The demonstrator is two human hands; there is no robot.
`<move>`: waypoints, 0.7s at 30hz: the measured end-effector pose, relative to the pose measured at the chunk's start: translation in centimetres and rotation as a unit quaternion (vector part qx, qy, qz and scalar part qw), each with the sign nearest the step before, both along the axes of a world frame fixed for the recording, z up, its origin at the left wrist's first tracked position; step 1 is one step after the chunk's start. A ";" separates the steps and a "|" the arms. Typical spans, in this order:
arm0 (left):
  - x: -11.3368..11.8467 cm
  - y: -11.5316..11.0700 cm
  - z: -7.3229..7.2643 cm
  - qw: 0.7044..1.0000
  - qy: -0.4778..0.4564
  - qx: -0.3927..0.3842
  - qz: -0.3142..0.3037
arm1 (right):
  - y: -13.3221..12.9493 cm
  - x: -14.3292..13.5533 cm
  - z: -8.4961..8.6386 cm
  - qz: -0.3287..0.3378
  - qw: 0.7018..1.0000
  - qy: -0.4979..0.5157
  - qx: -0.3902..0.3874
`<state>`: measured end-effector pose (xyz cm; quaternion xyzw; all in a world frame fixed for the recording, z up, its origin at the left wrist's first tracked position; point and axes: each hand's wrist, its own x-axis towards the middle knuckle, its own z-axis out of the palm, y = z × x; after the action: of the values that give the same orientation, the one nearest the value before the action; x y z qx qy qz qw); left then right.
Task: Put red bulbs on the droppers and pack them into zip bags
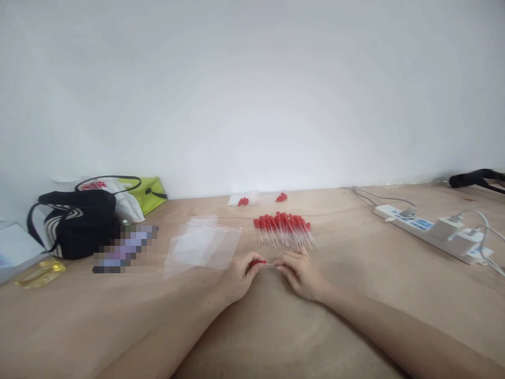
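Observation:
Between my hands lies a thin clear stick with a red cap [259, 262]. My left hand [242, 275] pinches its red end, and the fingers of my right hand [300, 272] are closed on the clear end. Just beyond my right hand, several red-capped clear sticks [282, 229] lie side by side in a row, red ends toward the wall. Flat clear zip bags [201, 245] overlap on the table to the left of the row. Near the wall are two small groups of red caps, one at left [243, 201] and one at right [281, 197].
At the left stand a black bag [84, 223], a yellow-green bag [152, 193] and a blurred purple item [128, 247], with a yellow wrapper [41, 273] nearer. A white power strip [430, 234] with plugs and cables lies at the right. A black object [475, 179] is at the far right.

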<state>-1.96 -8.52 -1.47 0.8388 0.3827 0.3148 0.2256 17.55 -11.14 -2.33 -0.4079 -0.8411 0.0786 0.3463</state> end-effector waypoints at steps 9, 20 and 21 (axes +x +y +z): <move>-0.3 0.3 -0.1 0.998 -0.048 -0.028 0.020 | 0.8 -0.4 -0.3 -0.044 0.997 0.068 -0.008; -0.4 0.1 0.0 0.999 -0.028 -0.023 0.007 | 1.2 -0.2 -0.5 0.003 0.999 0.032 -0.039; -0.4 0.1 0.2 1.000 -0.019 -0.021 0.007 | 1.2 -0.1 -0.4 0.008 0.999 0.029 -0.042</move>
<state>-2.32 -8.46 -1.30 0.8251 0.3910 0.3239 0.2477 17.40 -9.91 -2.78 -0.4132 -0.8298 0.1286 0.3524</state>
